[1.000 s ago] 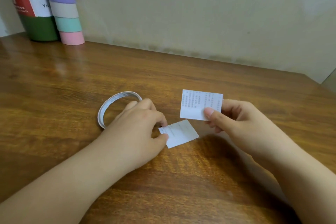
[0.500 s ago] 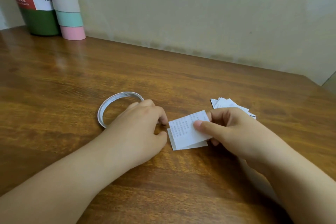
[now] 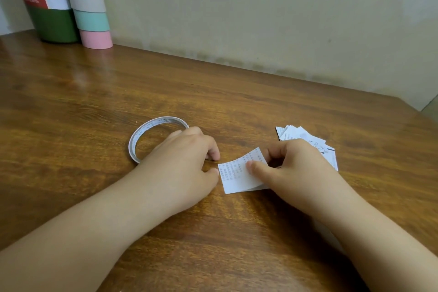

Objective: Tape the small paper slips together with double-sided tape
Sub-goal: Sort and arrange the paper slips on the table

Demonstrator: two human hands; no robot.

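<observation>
Right hand [image 3: 296, 168] pinches the top slip [image 3: 238, 174], thumb on its printed face, fingers curled behind the lifted far edge; the slip's left part lies over a second slip on the desk [image 3: 237, 232], whose edge just shows below it.

Left hand [image 3: 182, 166] sits just left of the slips, fingers curled down with tips at the desk; whether they pin a slip corner or hold nothing, cannot tell.

Step in hand looks like laying one slip on the other. To do it well: square the edges before pressing, lower the raised end last, rub from left to right so the tape bonds flat.

Behind the left hand lies the tape roll [image 3: 156, 137], flat and partly covered by the knuckles. Beyond the right hand, the loose pile of slips [image 3: 305, 136]. Far left by the wall: a green canister [image 3: 45, 2] and a pastel banded tube [image 3: 88, 5], well clear. Nothing blocks the work.
</observation>
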